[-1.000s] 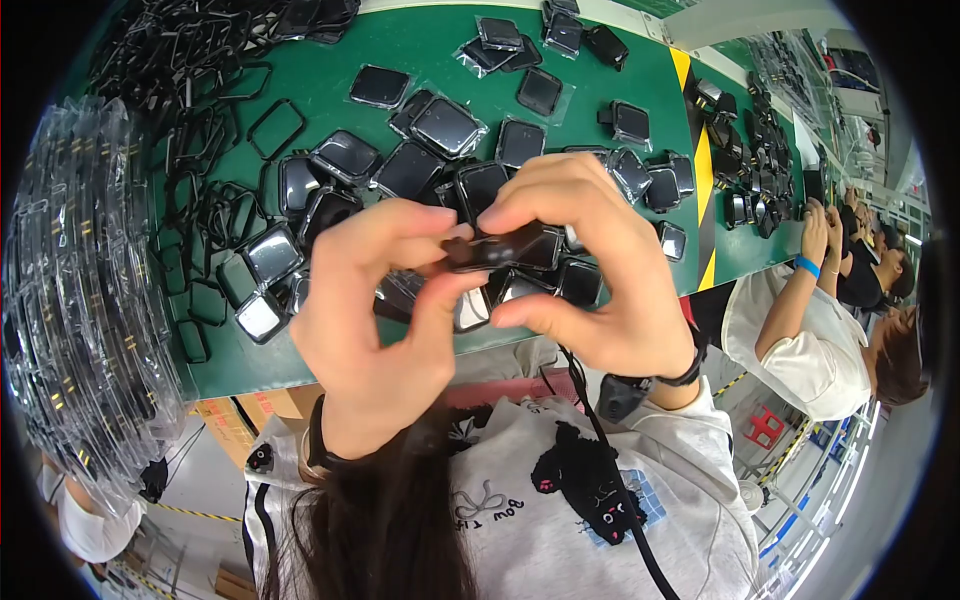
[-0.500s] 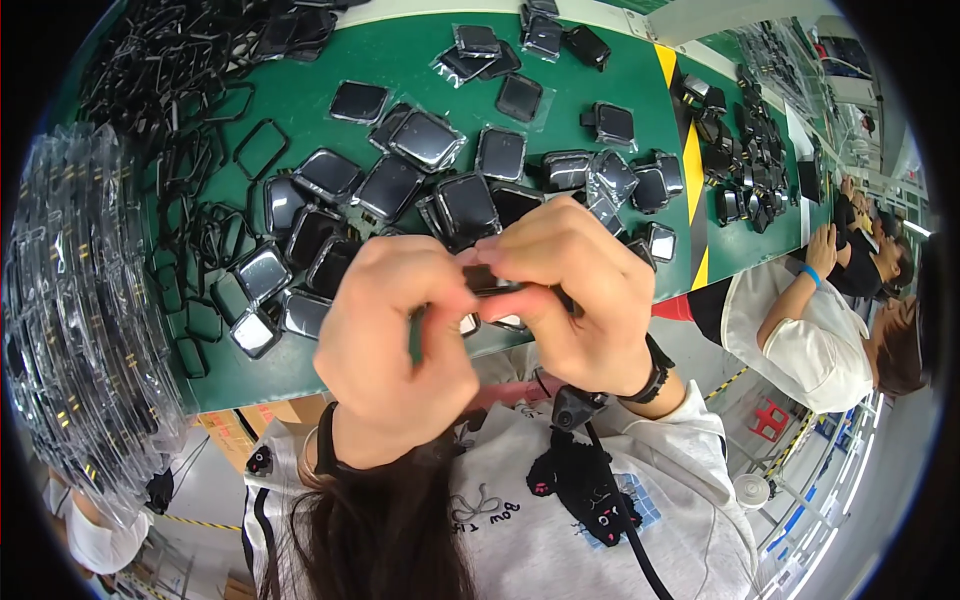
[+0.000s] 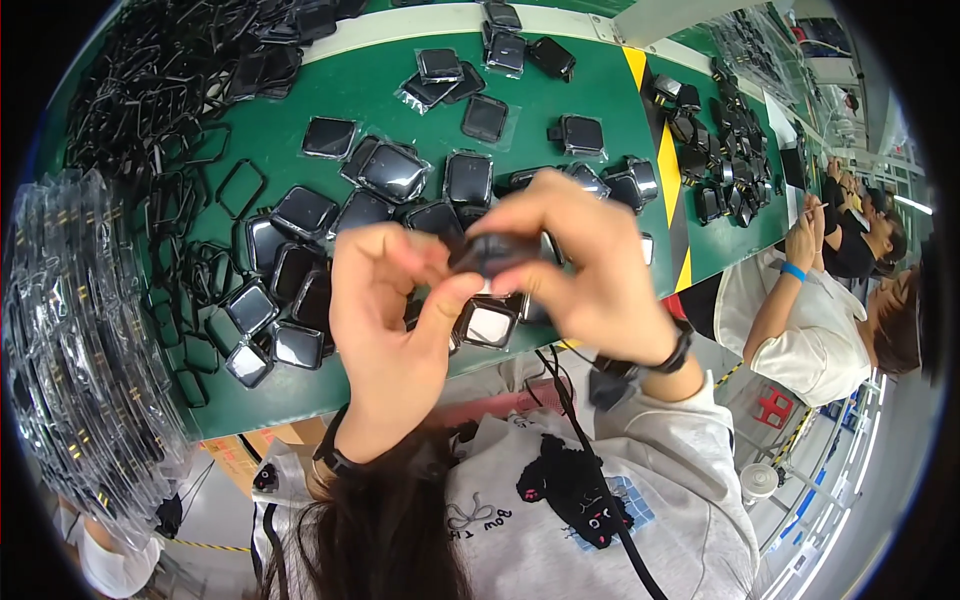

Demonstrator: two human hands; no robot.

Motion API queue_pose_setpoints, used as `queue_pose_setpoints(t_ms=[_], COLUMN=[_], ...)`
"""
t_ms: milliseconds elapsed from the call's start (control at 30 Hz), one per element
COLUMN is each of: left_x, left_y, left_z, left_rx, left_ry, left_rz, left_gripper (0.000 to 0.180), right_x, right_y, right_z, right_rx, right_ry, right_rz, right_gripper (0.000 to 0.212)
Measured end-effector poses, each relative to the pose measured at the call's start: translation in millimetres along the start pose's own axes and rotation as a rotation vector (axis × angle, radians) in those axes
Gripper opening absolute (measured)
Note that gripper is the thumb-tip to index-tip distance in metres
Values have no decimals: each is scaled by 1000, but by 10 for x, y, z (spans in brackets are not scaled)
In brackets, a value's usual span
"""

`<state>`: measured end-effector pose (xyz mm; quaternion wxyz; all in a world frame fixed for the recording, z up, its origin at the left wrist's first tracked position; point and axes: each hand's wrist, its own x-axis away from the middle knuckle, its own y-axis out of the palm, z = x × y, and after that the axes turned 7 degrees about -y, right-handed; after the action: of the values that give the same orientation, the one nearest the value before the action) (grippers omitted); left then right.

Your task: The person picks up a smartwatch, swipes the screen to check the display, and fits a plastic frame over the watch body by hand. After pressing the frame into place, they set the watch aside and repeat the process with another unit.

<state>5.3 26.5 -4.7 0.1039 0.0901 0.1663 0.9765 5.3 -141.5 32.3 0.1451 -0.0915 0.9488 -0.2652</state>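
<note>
Bright and even right now across the green tabletop (image 3: 360, 85), with soft shadows. Glaring white off a glossy screen (image 3: 490, 325) near the front edge, glinting off clear plastic sleeves (image 3: 85, 330) at left! Smeared with blur at the left hand (image 3: 390, 305), right hand (image 3: 595, 275) and dark piece (image 3: 494, 252) between them. Glowing from a white tube light (image 3: 912, 205) at far right, bending toward the rim, then black in the corners.

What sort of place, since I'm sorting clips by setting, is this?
Probably a factory assembly line: many similar dark cases lie on a green workbench, clear plastic packaging is stacked at left, and a co-worker in white is farther along.
</note>
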Motion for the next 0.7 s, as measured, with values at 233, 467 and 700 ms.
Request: queue_pose_setpoints(t_ms=[233,467,700], left_x=[-56,-64,-124], left_y=[-49,-99,-76], left_z=[-15,-69,-22], left_rx=[-48,-53,30], left_ry=[-47,-101,-83], left_rz=[-146,-237,-298], left_gripper=[16,11,24], right_x=[-318,-398,-710], right_y=[-1011,-1005,-905], right_z=[952,1063,1068], right_rx=[398,449,633], right_ry=[321,142,-19], right_rz=[7,-10,-28], right_gripper=[37,35,39])
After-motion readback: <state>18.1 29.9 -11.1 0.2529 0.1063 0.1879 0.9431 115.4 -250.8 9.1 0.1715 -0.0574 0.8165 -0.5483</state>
